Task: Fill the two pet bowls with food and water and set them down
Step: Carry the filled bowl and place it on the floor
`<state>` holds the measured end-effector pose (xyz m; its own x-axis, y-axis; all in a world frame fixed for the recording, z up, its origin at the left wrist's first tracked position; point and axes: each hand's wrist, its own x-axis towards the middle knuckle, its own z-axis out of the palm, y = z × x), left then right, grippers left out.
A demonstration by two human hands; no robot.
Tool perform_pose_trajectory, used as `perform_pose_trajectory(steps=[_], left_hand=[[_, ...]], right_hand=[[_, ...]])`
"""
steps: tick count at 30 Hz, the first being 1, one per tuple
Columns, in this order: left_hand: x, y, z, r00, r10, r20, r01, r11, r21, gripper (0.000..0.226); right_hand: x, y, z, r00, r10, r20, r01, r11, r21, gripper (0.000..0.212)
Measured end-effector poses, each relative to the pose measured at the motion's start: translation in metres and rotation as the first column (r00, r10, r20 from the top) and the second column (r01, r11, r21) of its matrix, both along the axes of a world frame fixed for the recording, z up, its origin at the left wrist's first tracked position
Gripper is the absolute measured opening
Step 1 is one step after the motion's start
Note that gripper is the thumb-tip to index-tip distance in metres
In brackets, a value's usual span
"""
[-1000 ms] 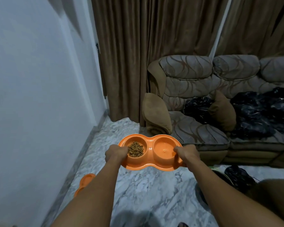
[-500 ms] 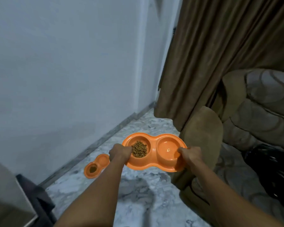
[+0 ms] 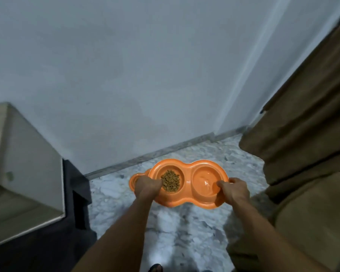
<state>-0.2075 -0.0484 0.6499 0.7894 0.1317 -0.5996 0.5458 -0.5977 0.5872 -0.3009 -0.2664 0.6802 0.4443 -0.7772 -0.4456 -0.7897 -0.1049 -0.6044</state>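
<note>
I hold an orange double pet bowl (image 3: 186, 167) level above the marble floor. Its left cup holds brown kibble (image 3: 170, 180); its right cup (image 3: 205, 181) holds water. My left hand (image 3: 146, 186) grips the left rim and my right hand (image 3: 234, 190) grips the right rim. A second orange double bowl (image 3: 133, 178) lies on the floor by the wall, mostly hidden behind the held bowl and my left hand.
A white wall (image 3: 145, 75) with a grey skirting runs across ahead. A pale cabinet (image 3: 18, 173) on a dark base stands at the left. Brown curtains (image 3: 302, 114) and a tan sofa arm (image 3: 312, 213) close in on the right. Marble floor (image 3: 175, 232) lies between.
My view has swung left from the sofa to the wall. The floor bowl, off to the left before, now lies right behind the held bowl. Both hands keep their grip.
</note>
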Motion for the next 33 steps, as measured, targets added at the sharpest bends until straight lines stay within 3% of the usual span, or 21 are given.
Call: perform_pose_trajectory(steps=[7, 11, 16, 21, 27, 33], left_hand=[[0.024, 0.009, -0.085, 0.974, 0.225, -0.014, -0.225, 0.974, 0.023, 0.043], [0.031, 0.004, -0.160, 0.940, 0.342, 0.013, -0.342, 0.939, 0.038, 0.040], [0.040, -0.001, -0.291, 0.924, 0.382, 0.030, -0.383, 0.920, 0.080, 0.030], [0.048, -0.002, -0.418, 0.908, 0.420, -0.012, -0.418, 0.905, 0.076, 0.022], [0.053, 0.000, -0.568, 0.886, 0.463, -0.004, -0.461, 0.882, 0.101, 0.028], [0.057, 0.010, -0.664, 0.857, 0.515, 0.007, -0.513, 0.854, 0.083, 0.022]], right_hand=[[0.080, -0.013, -0.072, 0.977, 0.213, -0.006, -0.212, 0.974, 0.082, 0.050], [0.116, -0.019, -0.148, 0.950, 0.313, -0.009, -0.309, 0.944, 0.117, 0.050], [0.137, -0.023, -0.288, 0.927, 0.374, -0.013, -0.367, 0.917, 0.157, 0.042], [0.148, -0.023, -0.429, 0.921, 0.385, -0.052, -0.372, 0.913, 0.170, 0.048], [0.159, -0.019, -0.581, 0.893, 0.443, -0.082, -0.421, 0.885, 0.198, 0.030], [0.167, -0.006, -0.685, 0.860, 0.506, -0.056, -0.495, 0.857, 0.146, 0.047]])
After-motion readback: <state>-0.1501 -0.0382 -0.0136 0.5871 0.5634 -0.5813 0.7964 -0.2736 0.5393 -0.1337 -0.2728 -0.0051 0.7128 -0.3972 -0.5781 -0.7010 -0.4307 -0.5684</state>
